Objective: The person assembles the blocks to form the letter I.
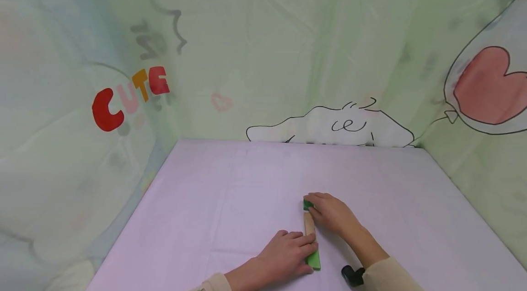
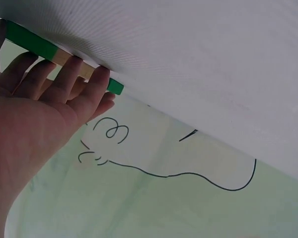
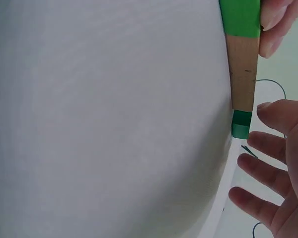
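Note:
A narrow strip of bare wood with green ends lies lengthwise on the table in the head view. Its bare middle (image 1: 309, 223) lies between a light green near end (image 1: 314, 261) and a small dark green far end (image 3: 241, 125). Whether the dark green end is a separate block, I cannot tell. My left hand (image 1: 285, 254) grips the near part, fingers laid across it and thumb by the near end. At the far end, my right hand (image 1: 332, 212) touches the dark green piece with its fingertips; the right wrist view shows these fingers spread and fairly straight.
A pale lilac cloth covers the table (image 1: 185, 218). Printed fabric walls (image 1: 263, 53) enclose it at the back and sides. A small black device (image 1: 352, 276) shows beside my right sleeve.

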A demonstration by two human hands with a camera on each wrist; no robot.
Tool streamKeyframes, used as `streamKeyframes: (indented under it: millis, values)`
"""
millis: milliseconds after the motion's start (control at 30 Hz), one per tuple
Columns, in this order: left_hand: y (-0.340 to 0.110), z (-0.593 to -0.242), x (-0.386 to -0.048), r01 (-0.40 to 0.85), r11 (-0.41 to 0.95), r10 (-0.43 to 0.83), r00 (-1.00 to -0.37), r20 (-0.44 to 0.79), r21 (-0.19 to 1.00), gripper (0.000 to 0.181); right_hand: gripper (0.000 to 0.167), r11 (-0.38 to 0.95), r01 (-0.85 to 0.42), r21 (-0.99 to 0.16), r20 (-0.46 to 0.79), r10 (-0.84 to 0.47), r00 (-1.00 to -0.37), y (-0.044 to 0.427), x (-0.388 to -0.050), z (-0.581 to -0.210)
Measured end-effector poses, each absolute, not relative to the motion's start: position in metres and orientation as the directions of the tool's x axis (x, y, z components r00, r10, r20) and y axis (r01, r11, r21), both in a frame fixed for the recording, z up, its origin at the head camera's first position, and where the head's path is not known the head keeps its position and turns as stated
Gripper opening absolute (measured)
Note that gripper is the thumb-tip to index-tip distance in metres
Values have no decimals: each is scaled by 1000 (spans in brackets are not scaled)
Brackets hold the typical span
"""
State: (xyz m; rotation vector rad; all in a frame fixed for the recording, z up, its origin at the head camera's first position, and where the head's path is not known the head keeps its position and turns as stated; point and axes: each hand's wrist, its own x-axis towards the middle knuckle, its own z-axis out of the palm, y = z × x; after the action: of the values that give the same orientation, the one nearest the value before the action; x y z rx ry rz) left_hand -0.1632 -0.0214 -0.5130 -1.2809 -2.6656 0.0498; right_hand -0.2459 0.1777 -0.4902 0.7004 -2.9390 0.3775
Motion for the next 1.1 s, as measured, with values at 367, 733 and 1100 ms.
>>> streamKeyframes:
  millis: [367,733,1100]
  values:
    - [-18,-510,-163,763,638,769,-625,130,-107,53,43,889,-435,-141,222,-400,-889,195,-234,-494]
    - [-19,-511,-165,772,632,773,-621,130,-68,54,44,890,-429,-152,252,-385,-888,203,-228,-500]
    - [-18,-510,-172,778,625,768,-627,133,60,48,44,871,-430,-237,285,-361,-888,208,-220,-508]
